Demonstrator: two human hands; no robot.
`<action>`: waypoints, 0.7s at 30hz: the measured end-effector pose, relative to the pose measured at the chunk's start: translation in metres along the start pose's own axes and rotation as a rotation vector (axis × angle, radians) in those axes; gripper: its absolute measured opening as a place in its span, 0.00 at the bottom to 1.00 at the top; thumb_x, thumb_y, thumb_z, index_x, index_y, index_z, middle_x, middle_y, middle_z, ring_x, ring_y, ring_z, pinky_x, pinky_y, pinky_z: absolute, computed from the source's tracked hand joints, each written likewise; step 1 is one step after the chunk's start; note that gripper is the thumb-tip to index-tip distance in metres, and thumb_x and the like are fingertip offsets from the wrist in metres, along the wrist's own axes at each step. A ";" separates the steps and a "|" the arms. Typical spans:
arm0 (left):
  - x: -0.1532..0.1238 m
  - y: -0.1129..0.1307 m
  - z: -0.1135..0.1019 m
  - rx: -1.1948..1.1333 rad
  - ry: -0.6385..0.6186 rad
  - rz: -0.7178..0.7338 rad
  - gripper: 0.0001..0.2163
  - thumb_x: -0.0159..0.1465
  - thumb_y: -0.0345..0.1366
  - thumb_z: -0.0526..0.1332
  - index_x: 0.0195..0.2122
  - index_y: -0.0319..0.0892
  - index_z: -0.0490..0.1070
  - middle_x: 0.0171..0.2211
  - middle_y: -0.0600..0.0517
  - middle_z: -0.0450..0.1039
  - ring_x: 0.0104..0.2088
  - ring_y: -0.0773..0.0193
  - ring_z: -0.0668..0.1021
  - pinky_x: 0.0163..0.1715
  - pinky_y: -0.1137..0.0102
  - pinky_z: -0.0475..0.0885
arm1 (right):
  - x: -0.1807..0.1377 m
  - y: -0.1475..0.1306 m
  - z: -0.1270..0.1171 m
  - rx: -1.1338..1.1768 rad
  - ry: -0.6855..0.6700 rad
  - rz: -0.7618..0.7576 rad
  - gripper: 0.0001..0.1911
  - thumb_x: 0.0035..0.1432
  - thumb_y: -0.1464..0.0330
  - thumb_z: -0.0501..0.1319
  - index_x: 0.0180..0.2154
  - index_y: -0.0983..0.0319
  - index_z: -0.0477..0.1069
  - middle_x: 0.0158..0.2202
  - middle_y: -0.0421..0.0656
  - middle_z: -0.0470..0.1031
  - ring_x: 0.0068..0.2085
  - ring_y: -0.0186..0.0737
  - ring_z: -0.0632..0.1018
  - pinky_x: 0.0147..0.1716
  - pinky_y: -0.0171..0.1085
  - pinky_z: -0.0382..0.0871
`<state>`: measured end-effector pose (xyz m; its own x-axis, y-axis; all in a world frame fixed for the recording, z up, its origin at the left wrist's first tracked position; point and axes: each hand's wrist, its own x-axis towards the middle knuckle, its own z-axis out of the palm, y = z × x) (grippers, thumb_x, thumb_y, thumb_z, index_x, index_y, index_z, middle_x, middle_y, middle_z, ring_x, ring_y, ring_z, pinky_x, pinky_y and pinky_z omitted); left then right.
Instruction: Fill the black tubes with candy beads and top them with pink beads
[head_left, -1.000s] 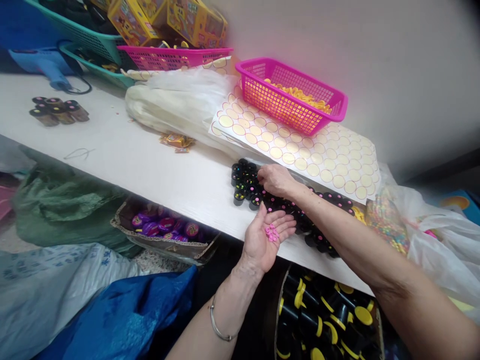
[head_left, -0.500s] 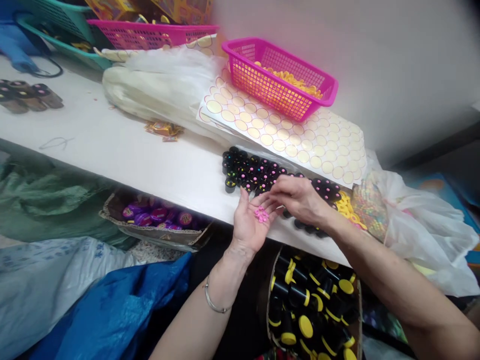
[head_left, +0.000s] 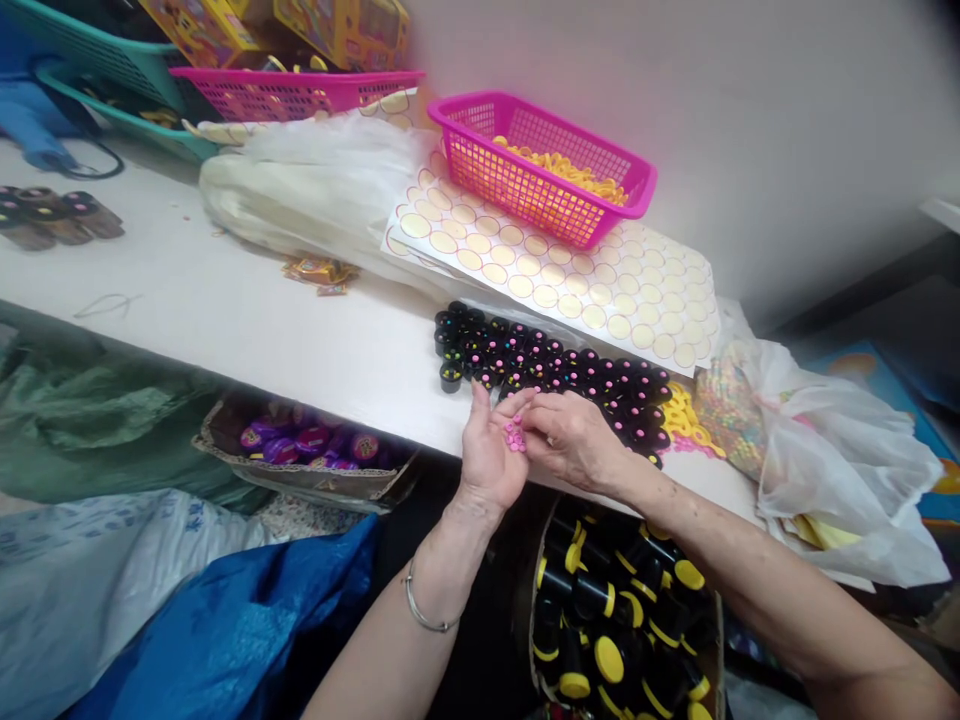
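Palm up, my left hand cups a little heap of small pink pieces like beads or candies. The fingers of my right hand are pinched together at the edge of that heap; what is between the fingertips is hidden. Just beyond both hands stand rows of small black containers, open side up, many with a pink piece showing inside and a few with yellow or green ones. Yellow rings and loose pink pieces lie to their right on the white table.
A pink basket of yellow rings rests on sticker sheets at the back. On the right is a plastic bag with colourful pieces. Below the table edge, one box holds black containers with yellow lids, another purple items.
My right hand has come down and left from over the black containers to the pink pieces in my left palm. The view has shifted slightly.
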<state>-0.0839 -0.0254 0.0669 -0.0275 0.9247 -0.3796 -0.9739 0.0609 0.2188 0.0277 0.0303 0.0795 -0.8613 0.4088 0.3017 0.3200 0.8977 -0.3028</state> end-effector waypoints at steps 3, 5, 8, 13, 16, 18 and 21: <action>-0.001 -0.001 0.001 0.015 -0.043 -0.068 0.29 0.67 0.51 0.44 0.38 0.29 0.75 0.25 0.44 0.73 0.26 0.65 0.75 0.31 0.72 0.71 | 0.001 0.009 0.002 -0.106 0.056 0.038 0.10 0.58 0.71 0.55 0.27 0.63 0.72 0.27 0.42 0.71 0.29 0.34 0.68 0.31 0.34 0.57; -0.001 -0.001 0.001 0.023 -0.064 -0.100 0.29 0.67 0.50 0.44 0.37 0.29 0.75 0.24 0.45 0.72 0.24 0.67 0.73 0.29 0.73 0.70 | 0.001 0.014 0.002 -0.214 0.094 0.059 0.12 0.58 0.72 0.53 0.25 0.62 0.71 0.25 0.42 0.69 0.29 0.35 0.66 0.31 0.36 0.56; 0.000 -0.002 -0.001 0.026 -0.076 -0.099 0.28 0.66 0.51 0.46 0.34 0.30 0.76 0.25 0.45 0.72 0.25 0.67 0.73 0.31 0.72 0.69 | 0.000 0.019 0.001 -0.290 0.090 0.011 0.14 0.59 0.73 0.51 0.24 0.63 0.71 0.25 0.44 0.69 0.29 0.36 0.65 0.31 0.36 0.55; 0.001 -0.002 -0.003 0.050 -0.133 -0.098 0.30 0.66 0.53 0.45 0.33 0.31 0.77 0.28 0.43 0.73 0.30 0.64 0.74 0.36 0.70 0.70 | -0.004 0.023 0.001 -0.275 0.088 -0.042 0.15 0.60 0.74 0.50 0.27 0.62 0.72 0.26 0.43 0.69 0.30 0.36 0.65 0.31 0.36 0.55; 0.001 -0.003 -0.003 0.047 -0.135 -0.092 0.30 0.66 0.53 0.45 0.33 0.31 0.77 0.27 0.43 0.72 0.28 0.65 0.74 0.36 0.70 0.71 | -0.004 0.025 0.001 -0.219 0.085 -0.024 0.14 0.61 0.73 0.50 0.27 0.62 0.71 0.27 0.43 0.69 0.30 0.35 0.66 0.31 0.36 0.55; 0.001 -0.004 -0.003 0.037 -0.128 -0.093 0.30 0.66 0.52 0.45 0.33 0.31 0.77 0.25 0.45 0.71 0.26 0.66 0.73 0.35 0.70 0.71 | -0.003 0.025 0.000 -0.208 0.090 -0.003 0.14 0.61 0.73 0.50 0.27 0.63 0.71 0.27 0.43 0.70 0.30 0.35 0.67 0.30 0.35 0.55; 0.000 -0.003 -0.002 0.015 -0.116 -0.094 0.29 0.66 0.52 0.46 0.34 0.30 0.77 0.23 0.45 0.70 0.27 0.64 0.73 0.36 0.69 0.71 | 0.000 0.024 -0.003 -0.254 0.060 -0.027 0.15 0.61 0.73 0.49 0.27 0.63 0.71 0.27 0.43 0.69 0.29 0.35 0.66 0.30 0.36 0.54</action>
<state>-0.0816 -0.0267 0.0641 0.0906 0.9518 -0.2931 -0.9674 0.1541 0.2012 0.0366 0.0518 0.0746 -0.8485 0.3859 0.3620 0.3922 0.9180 -0.0593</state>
